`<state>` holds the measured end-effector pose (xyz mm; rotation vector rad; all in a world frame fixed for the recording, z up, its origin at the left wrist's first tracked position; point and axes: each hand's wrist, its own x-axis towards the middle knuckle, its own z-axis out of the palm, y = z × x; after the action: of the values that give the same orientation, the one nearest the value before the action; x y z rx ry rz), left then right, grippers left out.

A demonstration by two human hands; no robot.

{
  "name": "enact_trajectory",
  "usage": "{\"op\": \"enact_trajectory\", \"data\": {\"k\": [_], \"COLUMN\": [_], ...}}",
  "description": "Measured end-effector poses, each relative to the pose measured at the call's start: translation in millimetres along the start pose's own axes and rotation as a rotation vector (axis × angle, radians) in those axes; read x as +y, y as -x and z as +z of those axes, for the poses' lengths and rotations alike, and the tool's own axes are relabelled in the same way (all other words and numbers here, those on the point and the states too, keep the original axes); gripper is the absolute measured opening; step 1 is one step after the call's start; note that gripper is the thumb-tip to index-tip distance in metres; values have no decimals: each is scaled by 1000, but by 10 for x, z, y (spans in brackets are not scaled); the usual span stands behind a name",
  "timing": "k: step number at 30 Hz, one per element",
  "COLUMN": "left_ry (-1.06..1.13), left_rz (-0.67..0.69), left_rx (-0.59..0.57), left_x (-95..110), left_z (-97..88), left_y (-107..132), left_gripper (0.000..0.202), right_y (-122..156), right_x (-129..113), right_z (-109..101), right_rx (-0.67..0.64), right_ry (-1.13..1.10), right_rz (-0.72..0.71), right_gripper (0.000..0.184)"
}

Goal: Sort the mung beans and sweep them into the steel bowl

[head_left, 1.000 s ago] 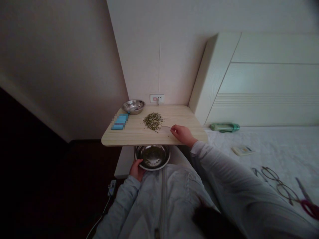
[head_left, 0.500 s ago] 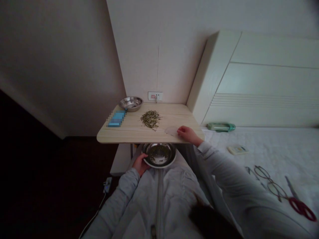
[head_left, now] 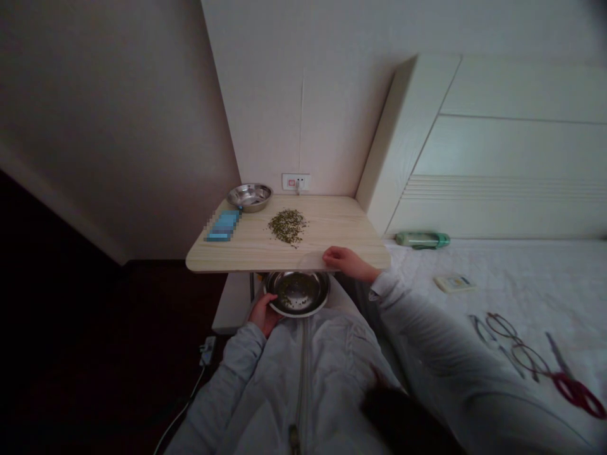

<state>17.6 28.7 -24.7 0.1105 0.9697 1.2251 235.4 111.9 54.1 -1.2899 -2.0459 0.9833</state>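
Observation:
My left hand point(head_left: 263, 313) grips the near-left rim of a steel bowl point(head_left: 297, 292), held just below the front edge of a small wooden table point(head_left: 332, 227). A few green beans lie in that bowl. My right hand point(head_left: 342, 261) rests at the table's front edge, fingers closed on a thin pale card point(head_left: 313, 259) that is hard to make out. A pile of small green beans point(head_left: 287, 226) lies in the table's middle, a little beyond the card.
A second steel bowl point(head_left: 250, 196) stands at the table's back left, a blue object point(head_left: 222, 225) beside it. A wall socket point(head_left: 296, 182) is behind. On the bed to the right lie a green bottle point(head_left: 421, 239), a small card point(head_left: 454, 282), glasses point(head_left: 507, 338) and red-handled scissors point(head_left: 576, 387).
My right hand has drawn the card from beside the bean pile back to the table's front edge above the bowl. The left hand keeps its hold on the bowl.

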Motion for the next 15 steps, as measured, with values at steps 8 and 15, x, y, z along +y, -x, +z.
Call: {"op": "enact_trajectory", "data": {"k": [8, 15], "left_ry": [24, 50], "left_rz": [83, 63], "left_rx": [30, 7], "left_x": [32, 51], "left_z": [-19, -45], "left_y": [129, 148], "left_gripper": [22, 31], "right_y": [-574, -760], "right_x": [139, 86], "right_z": [154, 337], "right_rx": [359, 428], "right_ry": [-25, 85], "right_rz": [50, 134], "right_gripper": [25, 26]}}
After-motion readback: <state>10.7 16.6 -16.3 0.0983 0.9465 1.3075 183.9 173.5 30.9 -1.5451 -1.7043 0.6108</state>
